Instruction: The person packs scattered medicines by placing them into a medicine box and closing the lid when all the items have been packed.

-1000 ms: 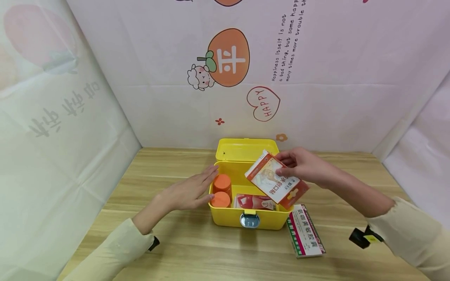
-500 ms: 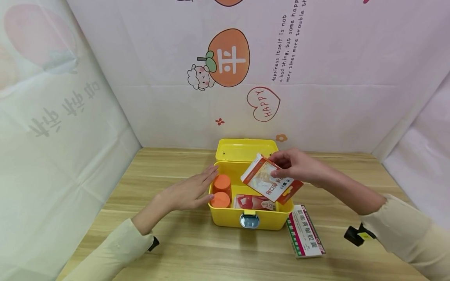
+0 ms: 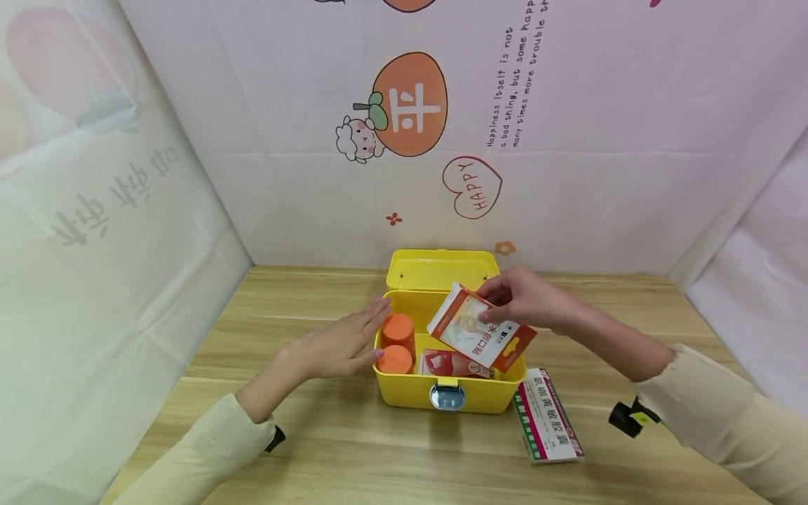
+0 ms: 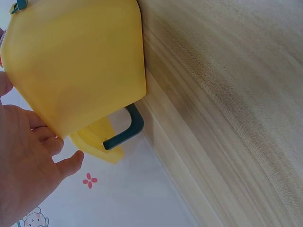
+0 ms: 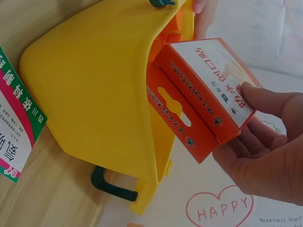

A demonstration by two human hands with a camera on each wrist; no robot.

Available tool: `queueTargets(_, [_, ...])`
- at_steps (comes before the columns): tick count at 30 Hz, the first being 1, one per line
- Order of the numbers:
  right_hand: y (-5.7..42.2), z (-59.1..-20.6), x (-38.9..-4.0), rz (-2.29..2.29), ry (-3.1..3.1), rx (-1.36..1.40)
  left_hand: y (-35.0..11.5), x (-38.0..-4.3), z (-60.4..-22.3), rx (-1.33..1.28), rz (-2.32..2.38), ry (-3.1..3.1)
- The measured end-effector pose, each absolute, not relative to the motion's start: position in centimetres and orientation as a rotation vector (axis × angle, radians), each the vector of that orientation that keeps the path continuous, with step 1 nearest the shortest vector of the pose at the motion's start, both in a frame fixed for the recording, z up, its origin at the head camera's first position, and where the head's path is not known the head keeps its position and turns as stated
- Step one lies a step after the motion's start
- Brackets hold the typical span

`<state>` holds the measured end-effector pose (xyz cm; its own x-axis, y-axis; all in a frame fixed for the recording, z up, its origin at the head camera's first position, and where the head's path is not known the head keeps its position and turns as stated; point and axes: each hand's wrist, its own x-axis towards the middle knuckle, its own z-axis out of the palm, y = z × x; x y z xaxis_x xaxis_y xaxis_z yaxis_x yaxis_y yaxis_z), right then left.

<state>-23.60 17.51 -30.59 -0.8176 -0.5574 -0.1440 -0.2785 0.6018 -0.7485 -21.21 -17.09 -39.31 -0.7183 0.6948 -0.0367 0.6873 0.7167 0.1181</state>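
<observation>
My right hand (image 3: 527, 301) pinches an orange and white box of adhesive bandages (image 3: 473, 328) between thumb and fingers. The box is tilted over the right part of an open yellow storage box (image 3: 404, 390), its hang tab (image 5: 173, 111) overlapping the rim in the right wrist view. My left hand (image 3: 341, 344) lies with extended fingers against the left side of the yellow box. Inside, two orange-capped bottles (image 3: 398, 333) stand at the left, and a red and white carton (image 3: 449, 363) lies beside them, partly hidden under the bandage box.
A white, green and magenta medicine box (image 3: 548, 417) lies on the wooden table (image 3: 353, 449), right of the yellow box. The raised yellow lid (image 3: 442, 268) leans back toward a printed cloth (image 3: 303, 203). A dark green handle (image 5: 111, 187) hangs at the yellow box's rear.
My right hand has moved left and slightly down with the bandage box, bringing it further over the yellow box. The left hand has stayed in place.
</observation>
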Motion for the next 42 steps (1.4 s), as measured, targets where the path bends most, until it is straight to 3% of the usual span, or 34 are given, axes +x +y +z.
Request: queueTargets(42, [13.6, -33.9, -26.6, -0.712, 2.357, -0.764, -17.0, -21.3, -39.2, 1.13, 0.135, 2.829])
